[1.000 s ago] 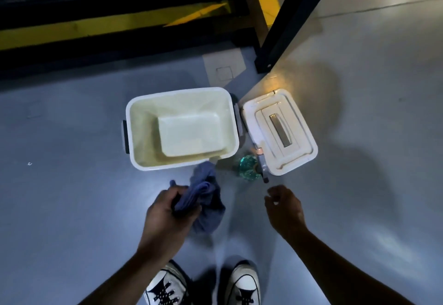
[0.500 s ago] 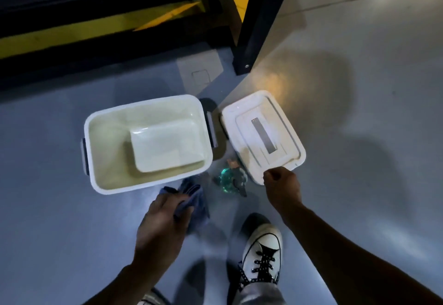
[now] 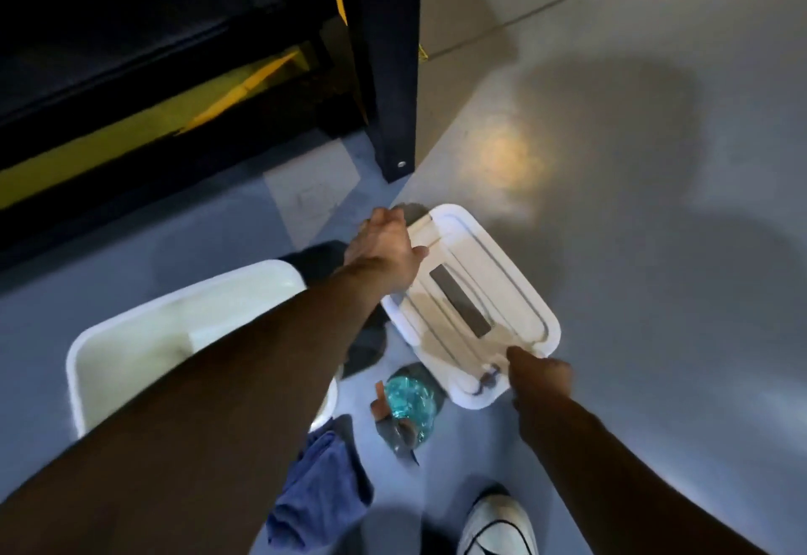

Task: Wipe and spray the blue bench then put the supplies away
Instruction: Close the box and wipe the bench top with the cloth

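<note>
The left hand (image 3: 384, 244) reaches across the white rectangular plastic storage bin (image 3: 131, 358) to the far corner of the flat white plastic lid (image 3: 471, 301), its fingers curled over that edge and the thumb lying on the lid's top. The right hand (image 3: 539, 375) grips the lid's near corner, fingers folded round the rim. The lid lies on the grey floor (image 3: 655, 249), just right of the bin, with a dark slot in its middle.

The left forearm crosses over the open bin and hides much of its inside and right wall (what lies in there cannot be told). A crumpled blue cloth (image 3: 319, 493) lies on the floor at the bin's near right corner, partly under that forearm. The clear teal spray bottle (image 3: 408, 401) stands on the floor between the cloth and the lid, close by the lid's near edge.

A black metal post (image 3: 393, 74) stands far from the lid, beside a dark frame with yellow stripes (image 3: 244, 87). A white lace-up shoe (image 3: 498, 524) shows at the near edge.
</note>
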Available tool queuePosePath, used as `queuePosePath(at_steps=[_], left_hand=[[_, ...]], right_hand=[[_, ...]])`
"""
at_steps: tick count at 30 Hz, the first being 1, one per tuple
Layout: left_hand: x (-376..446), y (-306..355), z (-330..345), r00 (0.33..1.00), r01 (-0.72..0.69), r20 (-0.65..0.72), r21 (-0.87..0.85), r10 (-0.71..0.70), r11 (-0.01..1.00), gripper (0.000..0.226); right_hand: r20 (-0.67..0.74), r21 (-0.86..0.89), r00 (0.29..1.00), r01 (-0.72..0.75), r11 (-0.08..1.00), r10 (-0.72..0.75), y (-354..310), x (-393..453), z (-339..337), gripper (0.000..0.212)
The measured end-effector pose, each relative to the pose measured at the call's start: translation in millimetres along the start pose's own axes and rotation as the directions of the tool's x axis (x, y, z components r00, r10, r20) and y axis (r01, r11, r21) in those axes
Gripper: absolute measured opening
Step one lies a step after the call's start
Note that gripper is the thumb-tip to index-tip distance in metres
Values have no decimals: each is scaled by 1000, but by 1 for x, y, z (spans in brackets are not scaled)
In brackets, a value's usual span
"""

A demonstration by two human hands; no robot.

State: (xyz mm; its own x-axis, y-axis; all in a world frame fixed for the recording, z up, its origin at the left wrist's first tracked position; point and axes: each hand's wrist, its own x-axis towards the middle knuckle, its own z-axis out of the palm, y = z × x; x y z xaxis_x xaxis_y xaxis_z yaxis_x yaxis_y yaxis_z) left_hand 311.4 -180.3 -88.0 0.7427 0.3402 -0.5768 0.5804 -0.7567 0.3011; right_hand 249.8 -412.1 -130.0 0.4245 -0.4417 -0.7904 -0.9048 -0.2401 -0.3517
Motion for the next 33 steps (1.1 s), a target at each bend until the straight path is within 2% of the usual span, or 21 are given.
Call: queuePosePath(at_steps=[1, 3, 5, 7, 10, 12, 14, 18, 22, 27, 33], left_hand=[[5, -1, 10, 999, 30, 37, -18, -29, 999, 76], [5, -10, 30, 992, 50, 118, -22, -47, 999, 81], [0, -17, 41, 993, 0, 120, 74, -9, 997, 81], [-3, -19, 43, 997, 7, 74, 96, -14, 995, 76], [-4, -16, 35, 999, 50, 12, 20, -50, 999, 69], [-5, -15, 21, 998, 49, -48, -6, -49, 999, 63], [-10, -14, 3, 995, 42, -90, -75, -49, 996, 56], [-34, -10, -36, 968, 13, -240, -245, -73, 970, 42], [-71, -32, -76, 914, 42, -350, -423, -206, 905, 36], [-142, -95, -99, 851, 132, -367, -540, -374, 831, 25], [-210, -199, -80, 760, 344, -281, -590, -586, 730, 28]], right_hand=[[-9, 15, 1000, 1, 1000, -1, 2, 4, 2, 59], [-26, 14, 1000, -18, 1000, 18, -12, -14, 2, 36], [-38, 38, 998, -44, 998, 46, -16, -16, 1, 15], [-29, 83, 998, -56, 995, 59, -18, -15, -2, 15], [21, 147, 996, -84, 986, 82, -22, -13, -8, 7], [41, 161, 997, -78, 984, 72, -33, -16, -15, 9], [73, 245, 997, -55, 968, 38, -46, -20, -22, 9], [20, 234, 988, 146, 961, -155, -82, -39, -41, 18], [21, 131, 926, 372, 919, -378, -113, -84, -55, 18], [75, -39, 817, 575, 817, -572, -127, -157, -36, 28], [322, -133, 709, 690, 711, -628, -99, -207, 34, 21]])
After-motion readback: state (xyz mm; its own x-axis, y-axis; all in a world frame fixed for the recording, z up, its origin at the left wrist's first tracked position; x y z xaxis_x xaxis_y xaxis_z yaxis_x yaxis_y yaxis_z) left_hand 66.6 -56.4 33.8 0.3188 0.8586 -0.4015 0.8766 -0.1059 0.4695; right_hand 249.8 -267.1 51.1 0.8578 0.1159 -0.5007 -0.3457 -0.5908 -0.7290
